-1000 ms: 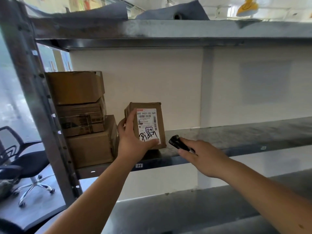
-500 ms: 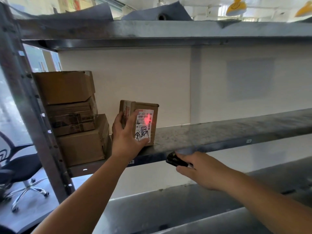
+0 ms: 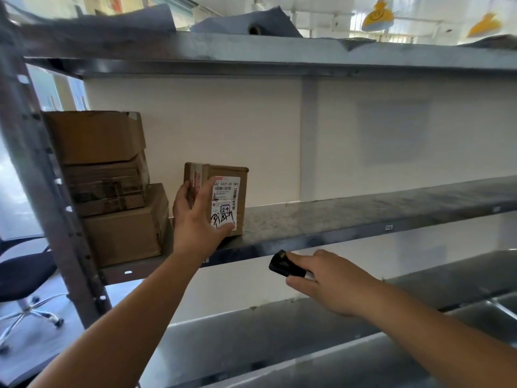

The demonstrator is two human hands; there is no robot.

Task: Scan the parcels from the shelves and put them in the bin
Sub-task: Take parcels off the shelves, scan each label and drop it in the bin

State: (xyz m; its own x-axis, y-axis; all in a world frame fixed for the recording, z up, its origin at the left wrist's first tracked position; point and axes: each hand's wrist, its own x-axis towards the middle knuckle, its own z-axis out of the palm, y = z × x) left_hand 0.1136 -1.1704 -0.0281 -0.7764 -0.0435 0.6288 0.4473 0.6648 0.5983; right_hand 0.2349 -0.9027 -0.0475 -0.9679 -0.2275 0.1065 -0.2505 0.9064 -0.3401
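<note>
A small parcel (image 3: pixel 223 197) is held upright on the shelf (image 3: pixel 363 211) by the left hand (image 3: pixel 195 219), whose grip is closed round its near edge, thumb laid along the label's bottom corner. The white label (image 3: pixel 225 204) is thereby kept turned outward, presumably so the barcode can be read. Below and to the right of that grip, a black scanner (image 3: pixel 284 264) is pinched in the right hand (image 3: pixel 333 281), its nose pointed up towards the label from under the shelf lip. No scanning light is seen on the label. Left of the gripped parcel, three stacked boxes (image 3: pixel 109 186) are left untouched. The bin is not in view.
</note>
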